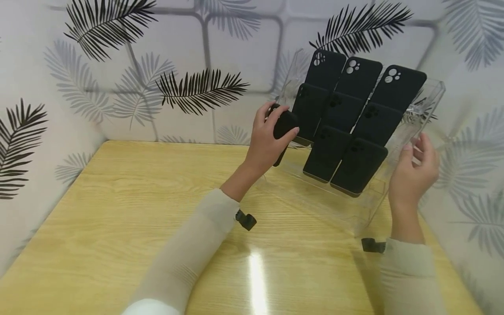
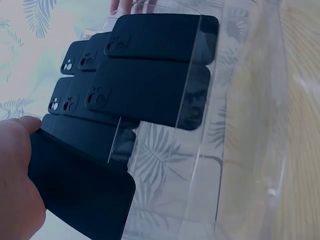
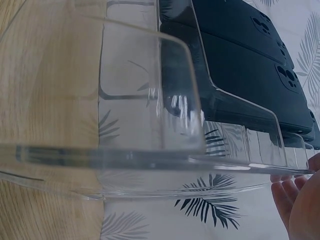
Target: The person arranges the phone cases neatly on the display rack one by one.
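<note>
In the head view, my left hand [image 1: 267, 140] grips a black phone case [image 1: 286, 124] at the left side of a clear tiered display stand [image 1: 334, 210]. The left wrist view shows this held case [image 2: 82, 185] tilted, overlapping a case behind it; the thumb lies on its near edge. My right hand [image 1: 413, 175] holds the stand's right side panel, thumb on one side and curled fingers [image 3: 285, 200] on the other. Black phone cases lean in tiers: three at the top, three in the middle row, and two in the bottom row [image 1: 327, 153], toward the right.
The stand is on a light wood-grain table [image 1: 157, 210], close to a white wall [image 1: 244, 57] with a leaf pattern. Its front lip [image 2: 250, 150] is transparent. Small black wrist cameras [image 1: 246, 220] sit at both cuffs. A bright reflection crosses the table front.
</note>
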`<state>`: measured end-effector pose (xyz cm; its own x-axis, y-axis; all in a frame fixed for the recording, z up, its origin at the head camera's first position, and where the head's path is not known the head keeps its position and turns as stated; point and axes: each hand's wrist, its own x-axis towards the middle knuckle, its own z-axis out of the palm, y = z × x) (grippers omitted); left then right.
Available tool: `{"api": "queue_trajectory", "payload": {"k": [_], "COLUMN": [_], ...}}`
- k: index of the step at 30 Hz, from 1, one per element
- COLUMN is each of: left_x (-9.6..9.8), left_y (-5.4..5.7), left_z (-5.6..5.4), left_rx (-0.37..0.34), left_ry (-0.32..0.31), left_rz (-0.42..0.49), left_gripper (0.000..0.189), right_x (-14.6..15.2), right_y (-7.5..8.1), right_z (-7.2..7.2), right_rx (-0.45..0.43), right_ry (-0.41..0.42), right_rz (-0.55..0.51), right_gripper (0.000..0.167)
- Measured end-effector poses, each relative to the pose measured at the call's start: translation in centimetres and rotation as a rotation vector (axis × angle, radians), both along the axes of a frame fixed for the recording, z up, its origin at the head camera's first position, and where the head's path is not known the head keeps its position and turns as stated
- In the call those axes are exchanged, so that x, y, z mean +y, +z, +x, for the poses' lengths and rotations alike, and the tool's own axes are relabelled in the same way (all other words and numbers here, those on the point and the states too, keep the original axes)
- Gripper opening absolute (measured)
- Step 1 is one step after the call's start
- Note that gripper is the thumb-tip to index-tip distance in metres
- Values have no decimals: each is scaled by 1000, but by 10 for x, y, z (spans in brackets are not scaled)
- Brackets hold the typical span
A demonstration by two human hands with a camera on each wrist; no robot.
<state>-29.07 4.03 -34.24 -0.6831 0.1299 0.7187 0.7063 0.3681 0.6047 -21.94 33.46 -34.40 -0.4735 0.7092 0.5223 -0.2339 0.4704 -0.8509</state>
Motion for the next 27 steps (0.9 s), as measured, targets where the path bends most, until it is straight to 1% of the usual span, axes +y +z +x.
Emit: {"api": "queue_trajectory", "payload": {"k": [3, 6, 12, 16, 18, 20, 25, 27], "left_x": [12, 23, 38, 45, 49, 52, 58, 60], "left_y": [6, 10, 16, 17, 14, 9, -8, -13], "left_z": [-1, -1, 1, -1, -3, -5, -9, -9], "left_rx": [-10, -23, -82, -86, -74, -81, -95, -86], "left_ry": [-9, -16, 9, 18, 27, 45, 97, 118], "left_rz": [44, 69, 100, 121, 114, 102, 62, 50], "left_gripper": [54, 55, 56, 56, 56, 55, 54, 54], "right_x": [4, 6, 5, 3, 3, 2, -1, -4], "right_y": [-2, -3, -1, 0, 0, 0, 1, 3], "right_z": [0, 0, 1, 1, 1, 1, 2, 4], "right_rx": [-9, -10, -7, -14, -11, -8, -5, -2], "right_ry": [-3, -6, -2, -1, 0, 2, 7, 11], "right_rz": [-5, -4, 6, -2, 1, 4, 5, 0], "right_gripper": [35, 35, 35, 35, 35, 35, 35, 35]}}
